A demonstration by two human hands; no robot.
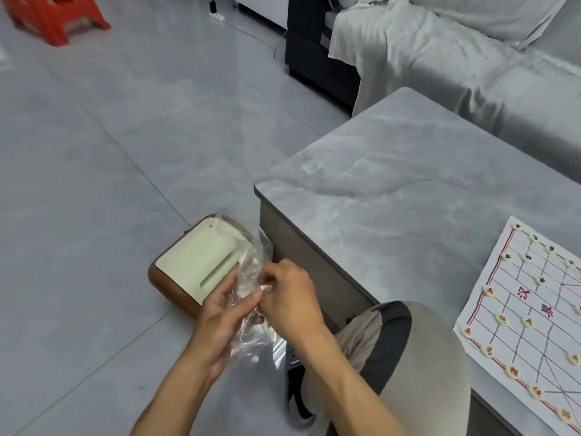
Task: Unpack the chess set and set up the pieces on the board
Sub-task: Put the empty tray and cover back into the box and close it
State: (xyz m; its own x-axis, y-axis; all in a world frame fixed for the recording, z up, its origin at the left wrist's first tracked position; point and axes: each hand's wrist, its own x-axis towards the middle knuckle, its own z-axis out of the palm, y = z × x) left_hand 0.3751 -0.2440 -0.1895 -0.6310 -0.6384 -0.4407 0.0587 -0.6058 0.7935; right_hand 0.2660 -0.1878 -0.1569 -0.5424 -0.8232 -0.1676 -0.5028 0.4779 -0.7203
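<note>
A clear plastic bag [251, 262] hangs crumpled between my two hands, off the table's left side and above the floor. My left hand [220, 316] grips its lower part. My right hand [289, 297] pinches its upper part with curled fingers. A white paper chess board [531, 313] with red lines lies at the table's right edge. Round cream pieces stand on it, a green-marked piece [506, 257] among several at the far end and a red-marked piece [501, 319] among several nearer me.
The grey marble table [408, 184] fills the right half. On the floor beside it sits a brown box with a cream lid [198, 262]. A red stool [53, 17] stands far left, a covered sofa [471, 58] behind the table. My knee [418, 357] is by the table.
</note>
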